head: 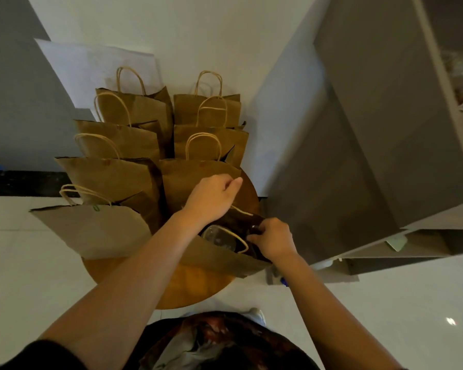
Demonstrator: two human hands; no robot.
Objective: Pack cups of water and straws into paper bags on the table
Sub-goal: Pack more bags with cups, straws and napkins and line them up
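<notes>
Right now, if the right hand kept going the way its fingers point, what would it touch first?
Probably the clear cup inside the open paper bag: the right hand points leftward into the bag's mouth. Depth is unclear, so the handle might come first.

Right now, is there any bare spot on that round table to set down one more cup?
Only the near edge of the table, in front of the open bag that both hands are working in, shows bare wood. The rest is crowded: paper bags stand packed in two rows back to the wall, with no gap between them.
</notes>
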